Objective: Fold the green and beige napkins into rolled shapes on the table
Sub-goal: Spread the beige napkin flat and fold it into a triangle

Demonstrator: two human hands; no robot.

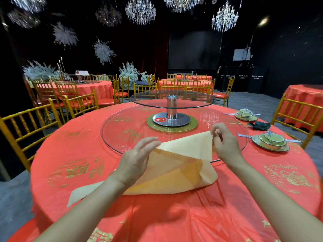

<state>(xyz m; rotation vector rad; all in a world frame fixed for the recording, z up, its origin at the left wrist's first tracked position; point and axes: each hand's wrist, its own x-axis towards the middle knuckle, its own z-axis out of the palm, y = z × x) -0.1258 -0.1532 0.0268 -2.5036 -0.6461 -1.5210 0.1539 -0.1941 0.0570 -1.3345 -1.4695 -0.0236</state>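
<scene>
Pinching the raised corner of the beige napkin (174,175) between thumb and curled fingers, the right hand (225,143) holds that flap up off the cloth. The left hand (135,160) lies over the napkin's other side with four fingers straight and spread. Its thumb is hidden, so I cannot tell whether it grips the fold or only touches it. The left forearm covers part of the napkin, whose far left point shows again beyond it, flat on the tabletop (244,180).

The one green napkin (260,126) sits rolled and bunched at the right, between two place settings (271,141), each a stack of green-rimmed dishes with a wrapped utensil beside it. What lies inside the wrapping is too small to tell.

Two glass turntable tiers (173,100) stand at the centre, the small one raised on a metal post. A red disc at its base reads "2" (160,119). The gold characters printed on the red cloth are blurred and unreadable.
</scene>
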